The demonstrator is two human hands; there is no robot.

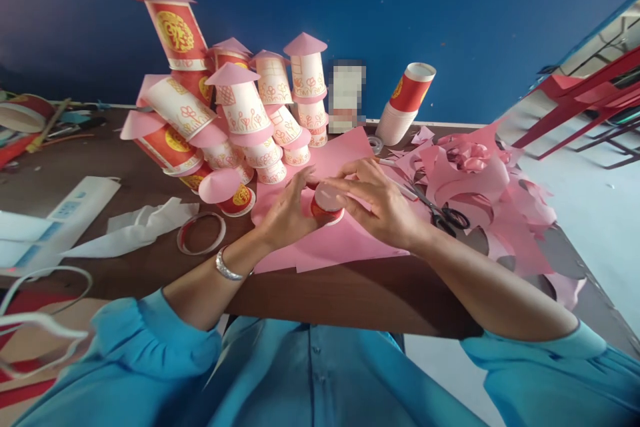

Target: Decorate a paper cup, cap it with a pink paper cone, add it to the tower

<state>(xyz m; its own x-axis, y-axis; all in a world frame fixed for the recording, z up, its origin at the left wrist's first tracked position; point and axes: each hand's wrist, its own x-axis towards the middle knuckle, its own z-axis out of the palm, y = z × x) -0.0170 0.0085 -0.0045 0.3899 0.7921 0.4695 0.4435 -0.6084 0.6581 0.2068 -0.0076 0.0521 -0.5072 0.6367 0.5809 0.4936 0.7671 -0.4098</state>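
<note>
Between your hands you have a red paper cup (327, 208) with a pale pink paper top. It sits on pink paper sheets (330, 240) over a dark brown table (360, 293). The stacked cup towers (235, 113) are red with gold emblems, or white with pink flower drawings. Your sleeves (150, 340) are turquoise; the wall (450, 13) is deep blue.

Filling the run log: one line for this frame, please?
left hand: holds red paper cup | right hand: holds same cup, on its pink paper top | under: pink paper sheet | nearby: scissors, cup tower
</note>
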